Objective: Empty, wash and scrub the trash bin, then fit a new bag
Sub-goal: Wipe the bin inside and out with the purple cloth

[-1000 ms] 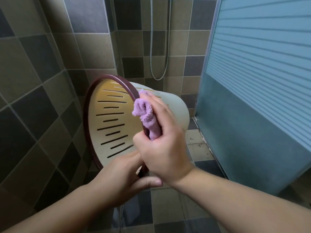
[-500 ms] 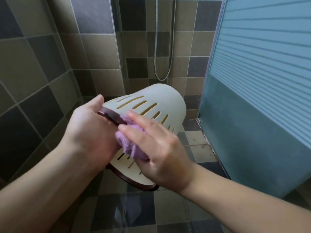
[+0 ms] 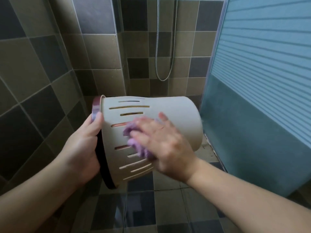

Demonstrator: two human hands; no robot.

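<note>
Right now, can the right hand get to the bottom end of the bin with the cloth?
Probably yes. The right hand presses the purple cloth on the bin wall, and the smooth wall toward its bottom end lies bare. The left hand only grips the rim.

Both forearms reach forward, bare. Left hand (image 3: pixel 82 147) curled round the bin (image 3: pixel 176 111) rim, thumb on top of the dark edge. Right hand (image 3: pixel 163 145) palm down on the bin's side, fingers spread and fairly straight, pressing the purple cloth (image 3: pixel 133 142); slightly motion-blurred.
</note>
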